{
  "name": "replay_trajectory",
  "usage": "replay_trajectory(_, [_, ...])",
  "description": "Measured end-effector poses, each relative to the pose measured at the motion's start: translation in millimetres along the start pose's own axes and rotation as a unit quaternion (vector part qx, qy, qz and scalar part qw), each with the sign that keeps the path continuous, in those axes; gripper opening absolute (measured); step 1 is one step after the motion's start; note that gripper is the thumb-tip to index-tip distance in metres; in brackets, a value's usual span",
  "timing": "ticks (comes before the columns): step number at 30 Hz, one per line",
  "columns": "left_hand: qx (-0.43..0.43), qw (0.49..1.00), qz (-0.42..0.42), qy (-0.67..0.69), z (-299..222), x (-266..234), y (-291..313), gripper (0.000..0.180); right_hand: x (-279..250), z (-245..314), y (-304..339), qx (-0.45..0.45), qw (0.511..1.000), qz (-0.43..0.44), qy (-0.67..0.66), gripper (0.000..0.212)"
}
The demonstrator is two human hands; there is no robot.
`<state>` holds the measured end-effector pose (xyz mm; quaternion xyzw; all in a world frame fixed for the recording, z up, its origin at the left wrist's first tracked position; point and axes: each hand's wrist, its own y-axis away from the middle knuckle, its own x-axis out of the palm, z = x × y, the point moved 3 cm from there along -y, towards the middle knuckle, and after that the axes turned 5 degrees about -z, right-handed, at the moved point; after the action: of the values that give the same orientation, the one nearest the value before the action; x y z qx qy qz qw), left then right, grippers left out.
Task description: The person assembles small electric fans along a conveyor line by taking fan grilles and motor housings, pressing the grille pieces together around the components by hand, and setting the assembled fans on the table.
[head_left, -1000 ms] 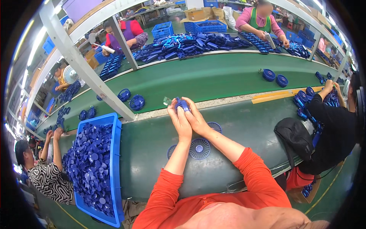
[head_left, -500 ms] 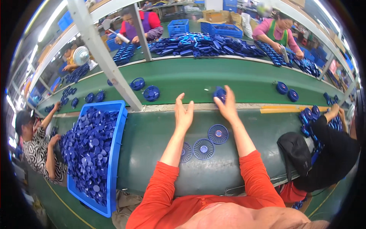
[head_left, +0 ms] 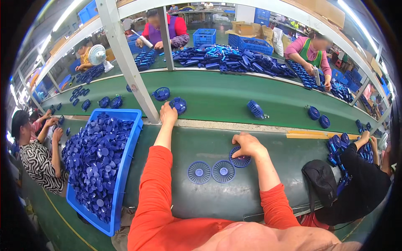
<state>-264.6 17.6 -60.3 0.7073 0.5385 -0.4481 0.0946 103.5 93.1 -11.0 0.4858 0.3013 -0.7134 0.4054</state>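
Note:
My left hand (head_left: pixel 168 113) reaches to the near edge of the green belt, its fingers closed at the left rim of a round dark-blue fan housing (head_left: pixel 179 106). Its thumb is partly hidden. Over a round slotted fan grille (head_left: pixel 240 160) on the dark bench, my right hand (head_left: pixel 248 146) curves with thumb and fingers apart, the thumb across the grille. Left of it two more grilles lie flat, a middle grille (head_left: pixel 223 171) and a left grille (head_left: pixel 199 172). Another fan housing (head_left: pixel 255 109) rests tilted on the belt, apart from both hands.
A blue crate (head_left: pixel 135 144) heaped with small blue discs stands left of my arm. A white post (head_left: pixel 127 58) rises beside my left hand. More housings (head_left: pixel 313 113) sit along the belt (head_left: pixel 217 96). A black bag (head_left: pixel 320 182) lies right; co-workers sit around.
My right hand has let go of a fan housing on the belt and come back over the right grille. My left hand has moved left to another housing. The view has shifted slightly.

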Motion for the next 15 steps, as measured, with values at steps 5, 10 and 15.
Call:
replay_trajectory(5, [0.046,0.998,0.038,0.006,7,2,-3,0.031,4,0,-4,0.011,0.997,0.039,-0.070,0.054])
replay_trajectory(10, [0.120,0.982,-0.059,0.135,-13,1,22,0.020,-1,-10,-8,0.011,0.952,0.079,-0.296,0.029])
replay_trajectory(15, [-0.083,0.862,0.078,0.494,-56,16,75,0.036,-11,-24,-21,0.067,0.821,-0.144,-0.549,0.025])
